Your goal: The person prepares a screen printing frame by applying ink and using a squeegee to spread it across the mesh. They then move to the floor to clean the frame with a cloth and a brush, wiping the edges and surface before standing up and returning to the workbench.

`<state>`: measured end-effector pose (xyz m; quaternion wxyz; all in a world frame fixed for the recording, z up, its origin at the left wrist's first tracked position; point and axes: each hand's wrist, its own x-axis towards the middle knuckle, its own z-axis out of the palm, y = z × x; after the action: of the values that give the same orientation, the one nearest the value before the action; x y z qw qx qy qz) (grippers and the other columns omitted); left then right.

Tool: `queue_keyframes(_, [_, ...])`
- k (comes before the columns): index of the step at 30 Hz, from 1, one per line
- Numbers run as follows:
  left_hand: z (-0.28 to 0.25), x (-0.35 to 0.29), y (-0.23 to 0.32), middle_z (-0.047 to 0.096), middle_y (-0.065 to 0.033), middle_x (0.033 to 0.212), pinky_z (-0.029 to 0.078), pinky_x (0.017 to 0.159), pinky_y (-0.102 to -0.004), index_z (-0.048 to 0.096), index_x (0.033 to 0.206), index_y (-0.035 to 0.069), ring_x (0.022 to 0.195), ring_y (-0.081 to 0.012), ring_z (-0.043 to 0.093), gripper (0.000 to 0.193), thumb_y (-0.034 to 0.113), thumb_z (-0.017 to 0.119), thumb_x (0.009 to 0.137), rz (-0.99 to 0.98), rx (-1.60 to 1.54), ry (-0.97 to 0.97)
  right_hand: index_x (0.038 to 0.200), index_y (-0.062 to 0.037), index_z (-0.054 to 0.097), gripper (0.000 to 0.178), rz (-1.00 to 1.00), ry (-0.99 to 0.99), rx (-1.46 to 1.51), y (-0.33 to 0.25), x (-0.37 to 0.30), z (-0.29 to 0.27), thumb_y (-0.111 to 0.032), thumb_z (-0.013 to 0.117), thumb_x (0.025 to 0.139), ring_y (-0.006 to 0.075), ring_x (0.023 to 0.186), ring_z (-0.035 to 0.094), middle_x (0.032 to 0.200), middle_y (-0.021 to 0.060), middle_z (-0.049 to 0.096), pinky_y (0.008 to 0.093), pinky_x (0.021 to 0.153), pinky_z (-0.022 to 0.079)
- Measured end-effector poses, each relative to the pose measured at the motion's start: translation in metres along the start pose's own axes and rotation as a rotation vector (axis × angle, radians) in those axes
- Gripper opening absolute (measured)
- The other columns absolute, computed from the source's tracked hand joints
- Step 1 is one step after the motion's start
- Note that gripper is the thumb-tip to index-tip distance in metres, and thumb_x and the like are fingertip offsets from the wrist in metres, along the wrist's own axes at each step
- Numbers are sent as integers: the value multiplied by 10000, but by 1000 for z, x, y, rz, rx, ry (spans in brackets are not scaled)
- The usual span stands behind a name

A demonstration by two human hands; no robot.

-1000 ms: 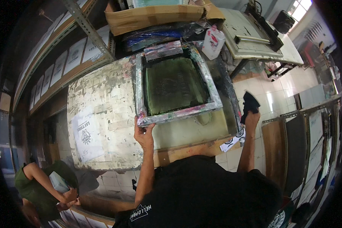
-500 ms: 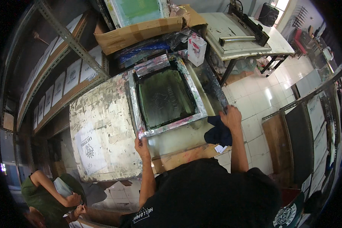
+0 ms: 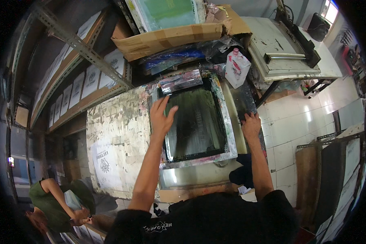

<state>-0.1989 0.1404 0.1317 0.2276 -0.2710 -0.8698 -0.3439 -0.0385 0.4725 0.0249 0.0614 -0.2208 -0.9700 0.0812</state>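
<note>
A screen-printing frame (image 3: 228, 126) with a dark, ink-smeared mesh (image 3: 197, 122) lies over the table, its edges taped and paint-stained. Across its far end rests a squeegee (image 3: 181, 82), also smeared with ink. My left hand (image 3: 162, 118) hovers above the left side of the frame, fingers spread and nothing in them, just short of the squeegee. At the right, my right hand (image 3: 251, 124) has its fingers curled over the dark table edge (image 3: 245, 101). Below that hand, a dark cloth (image 3: 242, 171) hangs partly hidden by my forearm.
A white, pink-stained jug (image 3: 237, 68) stands beyond the frame, near a cardboard box (image 3: 171, 38). A printed sheet (image 3: 105, 162) lies on the worn board at left. Shelving (image 3: 83, 53) flanks the left side. Another person (image 3: 65, 203) holds something pale at lower left.
My left hand has let go of the frame's near left corner and reached forward above it, fingers opening. My right hand stays at the table edge. The whole view has shifted.
</note>
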Motion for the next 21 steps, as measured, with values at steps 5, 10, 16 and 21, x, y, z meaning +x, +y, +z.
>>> queue_keyframes(5, [78,84,-46,531,-147,1271,331,994,-458,406,1375,79,1193,-322,440,765,362,735,745,-34,277,-226,1066,-66,644,370,5,-27,120,-23,9,-28,-174,692,715,388,1102,503,1145,195,582,493,886,427])
queue_keyframes(10, [127,117,-75,516,-119,1288,298,985,-501,394,1387,105,1210,-312,406,834,431,754,708,-98,489,-599,1033,-47,644,330,-37,-30,110,-13,23,-10,-117,674,712,416,1060,524,1087,243,586,494,884,447])
queue_keyframes(16, [116,117,-84,550,-170,1193,335,956,-448,582,1197,96,1115,-321,487,575,443,714,758,-161,249,-576,1052,-8,647,348,0,195,503,-49,53,-39,-118,685,724,378,938,593,996,248,616,444,885,459])
queue_keyframes(21, [101,110,-79,614,-168,1010,413,857,-360,583,1122,25,960,-265,562,468,366,682,817,-333,-244,-509,1053,9,657,344,33,168,1003,-115,104,-52,-142,707,748,324,909,612,944,219,640,348,869,454])
